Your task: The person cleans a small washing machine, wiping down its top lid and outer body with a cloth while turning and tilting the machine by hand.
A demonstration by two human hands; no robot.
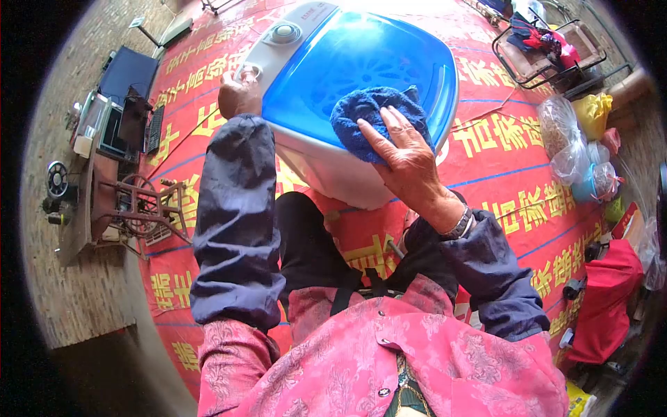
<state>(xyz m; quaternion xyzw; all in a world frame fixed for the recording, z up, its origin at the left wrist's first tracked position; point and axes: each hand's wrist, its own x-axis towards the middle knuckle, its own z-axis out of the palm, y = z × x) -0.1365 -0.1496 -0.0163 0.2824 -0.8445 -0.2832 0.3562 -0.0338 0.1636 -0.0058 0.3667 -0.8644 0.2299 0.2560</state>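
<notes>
A small white washing machine (326,163) with a see-through blue lid (306,90) stands in front of me. My right hand (406,156) holds a bunched dark blue cloth (354,125) down against the near right part of the lid. Its fingers stretch over the cloth, and the thumb is hidden. At the near left corner of the control panel, my left hand (240,94) has its fingers curled around a white round part, perhaps a knob. A grey-white dial (284,33) sits farther up the panel, away from both hands.
Red sheeting with yellow characters (514,181) covers the floor. At left stands a sewing machine table (104,184) with a keyboard (154,130). To the right are a metal-framed chair (583,45) holding clothes, plastic bags (559,132) and a red cloth-covered item (604,299).
</notes>
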